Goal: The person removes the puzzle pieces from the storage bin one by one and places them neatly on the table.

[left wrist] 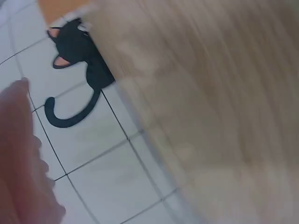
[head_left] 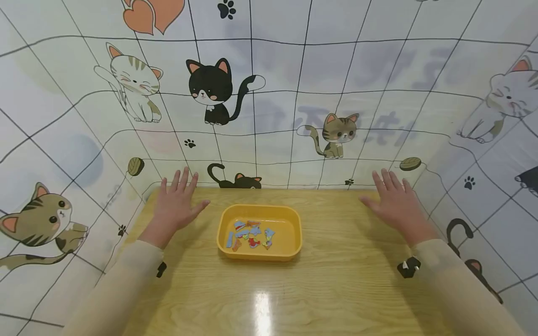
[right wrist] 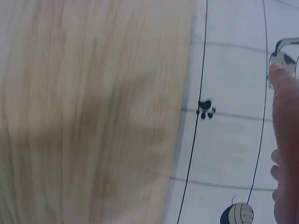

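My left hand (head_left: 175,205) is raised over the table's left side, fingers straight and spread, holding nothing. Over the right side, my right hand (head_left: 394,201) is held the same way, palm down and bare of any object. Between them lies a shallow yellow tray (head_left: 286,255), closer to the left hand and touched by neither. Several small flat colourful pieces (head_left: 255,230), blue, red and orange, lie loose in the tray's left and middle part. Each wrist view catches only the edge of its own hand, the left hand (left wrist: 23,158) and the right hand (right wrist: 286,140).
The wooden table (head_left: 336,280) ends at the back against a white wall covering (head_left: 277,112) with grid lines and cartoon cats. The same covering stands on both sides. Dark wrist devices (head_left: 408,267) are worn at the sleeves (head_left: 445,275).
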Tool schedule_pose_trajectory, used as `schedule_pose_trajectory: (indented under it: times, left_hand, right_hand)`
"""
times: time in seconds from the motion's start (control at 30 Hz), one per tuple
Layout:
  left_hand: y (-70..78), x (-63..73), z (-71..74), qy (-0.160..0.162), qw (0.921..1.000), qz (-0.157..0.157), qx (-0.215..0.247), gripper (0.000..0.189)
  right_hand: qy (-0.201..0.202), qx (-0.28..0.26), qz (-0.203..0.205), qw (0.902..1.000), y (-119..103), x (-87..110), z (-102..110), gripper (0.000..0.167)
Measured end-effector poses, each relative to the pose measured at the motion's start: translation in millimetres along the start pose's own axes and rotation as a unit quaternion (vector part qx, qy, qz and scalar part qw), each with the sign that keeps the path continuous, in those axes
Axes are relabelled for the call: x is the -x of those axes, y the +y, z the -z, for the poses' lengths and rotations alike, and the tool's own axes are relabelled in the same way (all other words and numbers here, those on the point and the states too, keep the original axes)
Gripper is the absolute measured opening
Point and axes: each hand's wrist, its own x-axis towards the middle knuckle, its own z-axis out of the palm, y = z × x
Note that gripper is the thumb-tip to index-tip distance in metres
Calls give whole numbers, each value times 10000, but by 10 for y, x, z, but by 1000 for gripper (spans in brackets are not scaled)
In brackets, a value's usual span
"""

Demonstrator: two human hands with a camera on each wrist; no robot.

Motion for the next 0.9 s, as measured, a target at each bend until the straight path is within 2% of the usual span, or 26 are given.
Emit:
schedule_pose_trajectory:
  times: [0.1, 0.2, 0.27, 0.4, 0.57, 0.73, 0.9]
  left_hand:
    - [93, 52, -1, 261, 9970, -222, 695, 94]
    - [204, 138, 13, 482, 9871, -507, 1439, 89]
    - [277, 202, 12, 515, 9788, -720, 1847, 88]
    - [422, 324, -28, 212, 9616, -1089, 2511, 93]
    - [577, 430, -134, -221, 9439, -1261, 3045, 104]
    - [680, 450, -261, -481, 9326, -1431, 3278, 116]
    - [732, 428, -365, -615, 9245, -1509, 3446, 121]
  right_hand:
    - [231, -371, 252, 9987, -208, 83, -8, 96]
    - [533, -808, 475, 9942, -476, 168, -48, 89]
    - [575, -1102, 615, 9903, -672, 226, -83, 86]
    - [341, -1655, 790, 9824, -1041, 345, -146, 83]
    - [94, -2210, 910, 9710, -1380, 401, -194, 79]
    - [30, -2694, 1112, 9566, -1646, 345, -231, 74]
    - [-178, -2840, 1364, 9489, -1899, 264, -271, 75]
